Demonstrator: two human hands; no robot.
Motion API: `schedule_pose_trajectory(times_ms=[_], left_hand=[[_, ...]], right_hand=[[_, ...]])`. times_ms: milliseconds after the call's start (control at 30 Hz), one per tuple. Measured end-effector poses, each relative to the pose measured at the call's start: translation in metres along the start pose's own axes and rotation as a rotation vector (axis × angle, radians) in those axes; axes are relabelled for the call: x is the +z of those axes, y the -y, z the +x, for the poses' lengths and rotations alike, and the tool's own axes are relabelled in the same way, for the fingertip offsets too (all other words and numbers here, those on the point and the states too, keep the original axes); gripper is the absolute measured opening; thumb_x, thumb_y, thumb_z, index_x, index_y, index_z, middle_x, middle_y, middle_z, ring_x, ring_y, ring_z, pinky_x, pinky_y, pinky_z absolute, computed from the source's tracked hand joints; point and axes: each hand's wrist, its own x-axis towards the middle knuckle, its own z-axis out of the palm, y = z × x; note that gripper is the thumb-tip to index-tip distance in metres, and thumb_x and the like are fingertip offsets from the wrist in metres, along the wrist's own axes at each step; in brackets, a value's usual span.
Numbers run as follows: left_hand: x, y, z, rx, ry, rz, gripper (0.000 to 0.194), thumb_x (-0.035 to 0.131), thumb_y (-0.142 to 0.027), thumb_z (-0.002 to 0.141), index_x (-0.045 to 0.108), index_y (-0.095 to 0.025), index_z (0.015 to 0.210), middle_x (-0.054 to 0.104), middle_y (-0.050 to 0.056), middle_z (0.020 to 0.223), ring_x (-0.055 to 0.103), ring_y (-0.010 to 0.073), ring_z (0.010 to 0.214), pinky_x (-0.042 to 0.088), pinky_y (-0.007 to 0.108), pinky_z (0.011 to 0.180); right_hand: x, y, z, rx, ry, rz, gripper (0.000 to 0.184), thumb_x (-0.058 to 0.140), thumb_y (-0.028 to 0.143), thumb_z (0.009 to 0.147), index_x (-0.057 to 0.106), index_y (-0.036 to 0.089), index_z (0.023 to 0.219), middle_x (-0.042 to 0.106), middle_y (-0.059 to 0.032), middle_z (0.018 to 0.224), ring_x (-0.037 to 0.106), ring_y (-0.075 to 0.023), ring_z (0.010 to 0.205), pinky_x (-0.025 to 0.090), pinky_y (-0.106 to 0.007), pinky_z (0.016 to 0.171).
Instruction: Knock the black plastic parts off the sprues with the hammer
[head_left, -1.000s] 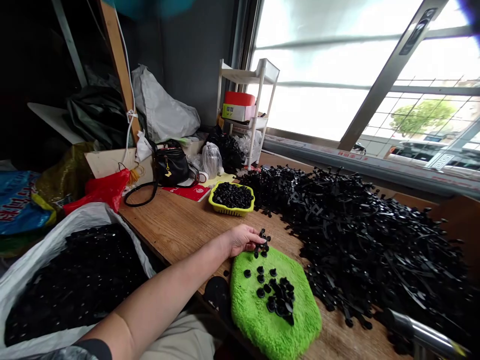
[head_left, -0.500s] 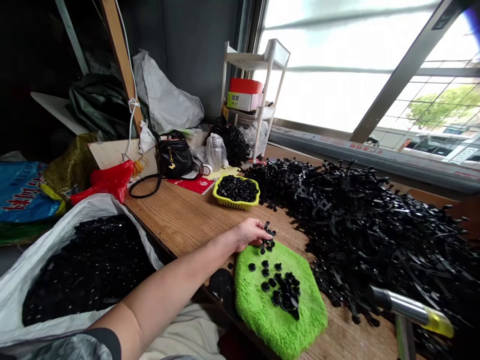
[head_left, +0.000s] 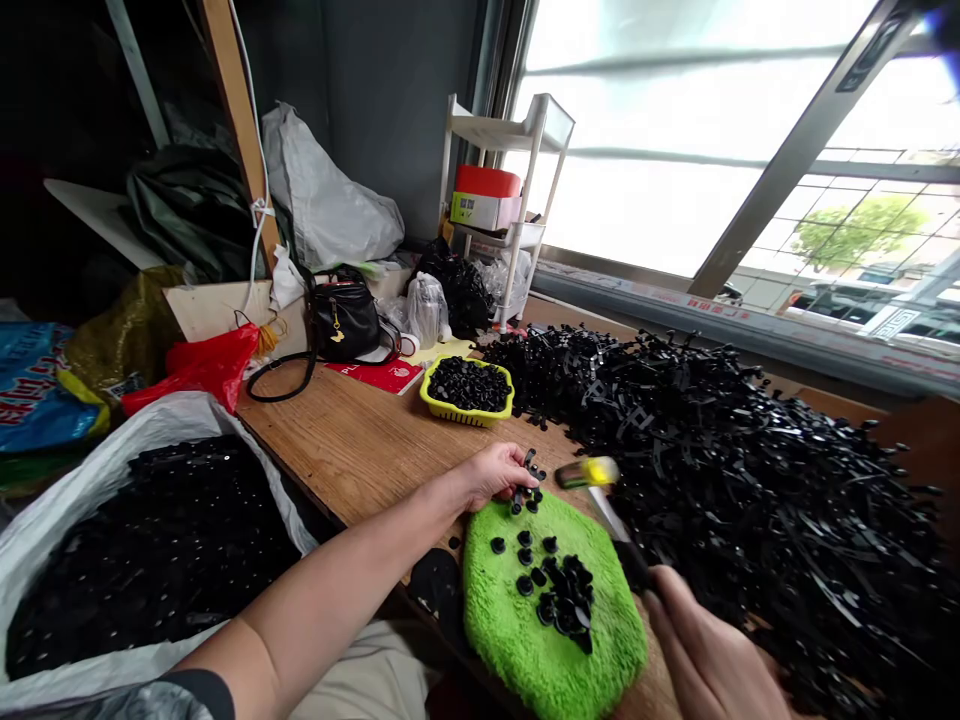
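A small black plastic clip part (head_left: 529, 476) is pinched in the left hand (head_left: 491, 475) at the fuzzy green mat's (head_left: 517, 630) far edge; a yellow-headed hammer (head_left: 592, 478) is gripped by the right hand (head_left: 709, 665). Writing on the red booklet (head_left: 382, 375) seems illegible

I see harsh daylight flooding through the window (head_left: 675, 150), blown out white; the left corner stays dim, edges bend, the hammer (head_left: 592, 480) blurs.

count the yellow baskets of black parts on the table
1. The yellow basket sits on the wooden table beyond the left hand, beside the big black parts pile. Others may be hidden behind clutter.
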Motion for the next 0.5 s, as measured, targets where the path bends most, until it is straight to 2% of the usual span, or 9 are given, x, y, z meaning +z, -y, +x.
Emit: schedule_pose_trajectory(times_ms=[67,200,267,333,400,500], left_hand=[[-0.001,0.001,0.001,0.002,0.001,-0.005,0.026,0.063,-0.014,0.058,0.043,-0.014,0.073,0.053,-0.005,0.054,0.043,0.002,0.035,0.02,0.012,0.033],[-0.002,0.003,0.002,-0.001,0.021,-0.025,0.024,0.062,-0.013,0.059,0.043,-0.014,0.074,0.053,-0.005,0.055,0.044,0.0032,0.034,0.02,0.013,0.032],[-0.003,0.004,0.003,-0.002,0.017,-0.037,0.023,0.061,-0.011,0.059,0.043,-0.014,0.073,0.053,-0.005,0.054,0.045,0.0032,0.034,0.02,0.013,0.032],[-0.003,0.006,0.004,-0.007,0.008,-0.049,0.022,0.06,-0.009,0.059,0.043,-0.014,0.072,0.053,-0.005,0.054,0.044,0.003,0.034,0.02,0.013,0.032],[-0.004,0.007,0.005,-0.019,0.005,-0.062,0.022,0.061,-0.01,0.058,0.044,-0.014,0.072,0.054,-0.004,0.054,0.045,0.0038,0.035,0.021,0.014,0.032],[-0.008,0.009,0.005,-0.037,0.025,-0.082,0.021,0.063,-0.013,0.057,0.048,-0.012,0.071,0.055,-0.002,0.056,0.046,0.0041,0.037,0.023,0.014,0.034]], right_hand=[[0.002,0.004,0.002,0.001,0.028,-0.014,0.026,0.038,0.044,0.087,0.051,0.024,0.097,0.059,-0.0041,0.09,0.055,-0.021,0.078,0.036,-0.019,0.044],[0.003,0.013,0.004,0.05,0.001,0.04,0.027,0.031,0.044,0.09,0.043,0.023,0.104,0.057,0.0,0.076,0.053,-0.0148,0.064,0.037,-0.017,0.05],[0.006,0.013,0.004,0.058,0.034,0.014,0.029,0.032,0.046,0.088,0.046,0.023,0.1,0.057,-0.0019,0.075,0.054,-0.0172,0.066,0.035,-0.019,0.044],[0.009,0.009,0.002,0.039,0.077,-0.022,0.031,0.036,0.049,0.086,0.051,0.024,0.093,0.059,-0.0048,0.085,0.055,-0.0219,0.077,0.032,-0.02,0.038],[0.009,0.001,-0.001,0.028,0.072,-0.023,0.03,0.038,0.049,0.085,0.052,0.024,0.092,0.058,-0.0051,0.093,0.055,-0.0233,0.083,0.035,-0.02,0.04],[0.002,-0.007,-0.008,0.038,0.022,0.034,0.031,0.036,0.045,0.088,0.047,0.022,0.104,0.059,-0.0038,0.083,0.055,-0.0202,0.077,0.04,-0.019,0.048]])
